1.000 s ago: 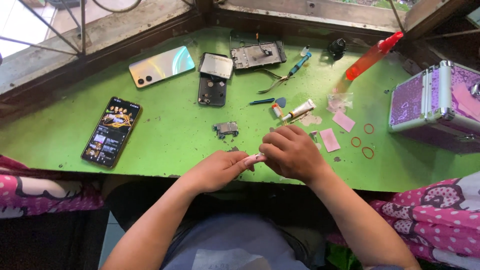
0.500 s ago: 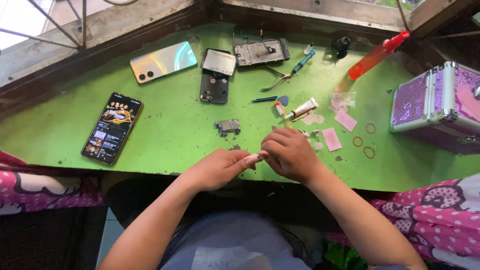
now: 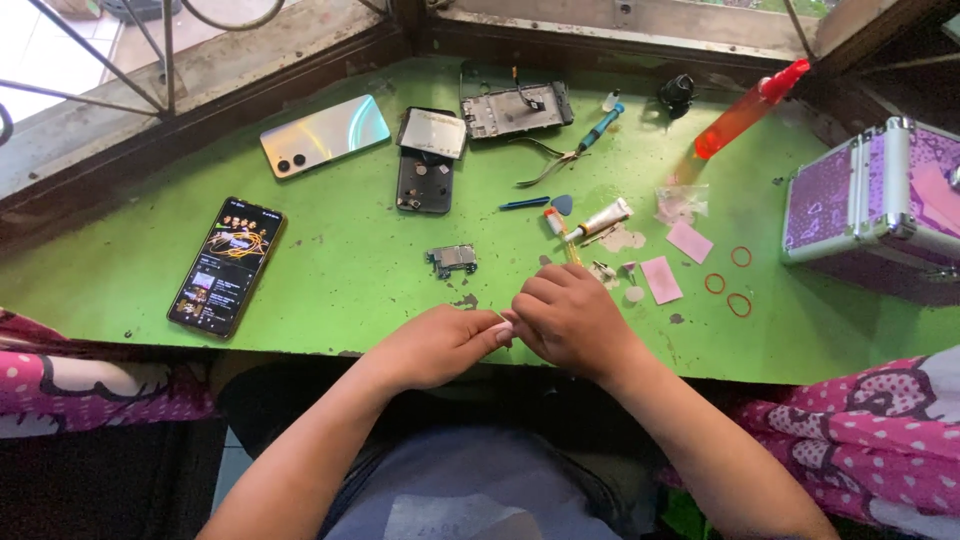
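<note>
We see both hands meeting at the near edge of the green table (image 3: 330,270). The left hand (image 3: 435,345) and the right hand (image 3: 570,320) are curled inward with their fingertips pressed together around a small pale piece (image 3: 503,328); it is too tiny for us to tell what it is, and we judge that both hands pinch it so that it is steadied from two sides. The piece sits right between the fingertips, just above the table's front edge.

Beyond the hands we note a small grey metal part (image 3: 453,259), flat and blocky, lying alone on the scuffed paint. A lit phone (image 3: 227,265) lies face up to the left, well apart from the work. A second phone (image 3: 325,135) lies face down, its glossy back shimmering in pale colours. An opened phone body (image 3: 425,180), dark inside, lies partly under a detached silvery panel (image 3: 434,131), and a bare frame (image 3: 515,108) lies behind them.

On the right we find a slim glue tube (image 3: 598,221), tweezers (image 3: 548,165), pink paper squares (image 3: 688,241), thin red rubber bands (image 3: 728,290), an orange bottle (image 3: 745,110) lying tilted, and a purple hard-sided case (image 3: 865,195) with metal edging.
</note>
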